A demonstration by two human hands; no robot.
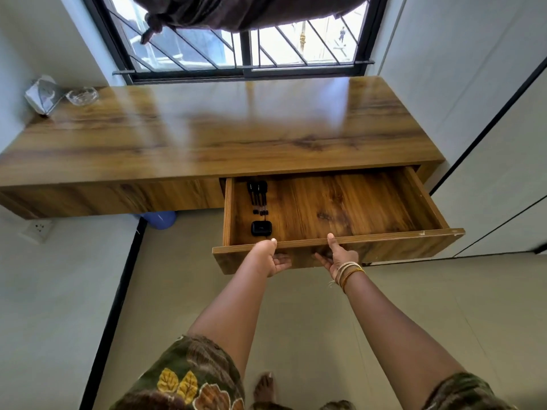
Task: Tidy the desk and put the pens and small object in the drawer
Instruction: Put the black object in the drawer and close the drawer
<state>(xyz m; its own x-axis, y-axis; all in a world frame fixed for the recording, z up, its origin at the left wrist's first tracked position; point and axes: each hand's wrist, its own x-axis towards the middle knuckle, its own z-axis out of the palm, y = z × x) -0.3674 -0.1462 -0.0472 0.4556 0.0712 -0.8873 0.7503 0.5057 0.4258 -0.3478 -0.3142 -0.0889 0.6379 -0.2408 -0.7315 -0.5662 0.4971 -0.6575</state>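
The drawer [340,208] stands pulled out, pens [258,198] and small black object [261,228] lying at its left end; left hand [270,258] and right hand [337,255] clasp its front edge; the rest of its floor is bare.

Pens [258,198] several, uncountable; one black case [261,228]; one drawer [337,250].
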